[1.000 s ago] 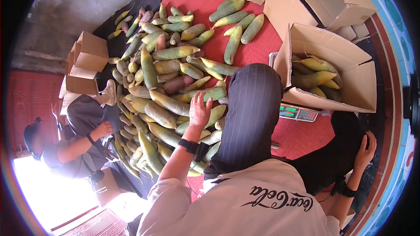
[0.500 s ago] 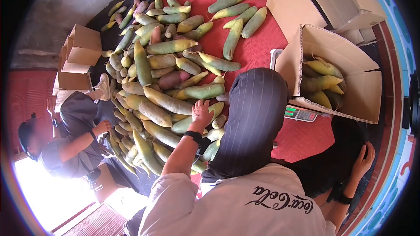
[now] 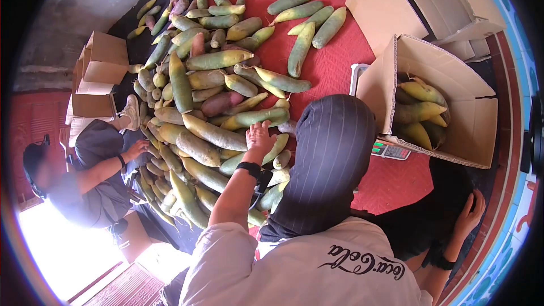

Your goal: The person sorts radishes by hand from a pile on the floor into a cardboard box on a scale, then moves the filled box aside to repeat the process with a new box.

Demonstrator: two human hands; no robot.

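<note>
A large heap of green and purplish radishes [image 3: 212, 133] covers the left and middle of the floor. My left hand [image 3: 260, 137] reaches over the heap, fingers spread, resting on or just above a green radish [image 3: 258, 118]; contact is hard to tell. Far to the right, my right hand [image 3: 471, 211] lies with fingers apart by my dark-clothed leg, holding nothing. An open cardboard box [image 3: 476, 110] with several radishes [image 3: 420, 110] inside stands on a scale [image 3: 391, 151] to the right of my knee.
Another person [image 3: 85, 175] sits at the left, one hand [image 3: 136, 149] at the heap's edge. Cardboard boxes [image 3: 105, 59] stand at the left. Several radishes [image 3: 300, 48] lie apart on the red mat [image 3: 345, 73]. Flattened cardboard [image 3: 382, 0] leans at the upper right.
The co-worker's hand has moved slightly right and up to the heap. My left hand has shifted slightly up. The view has tilted a little, and the box appears slightly lower.
</note>
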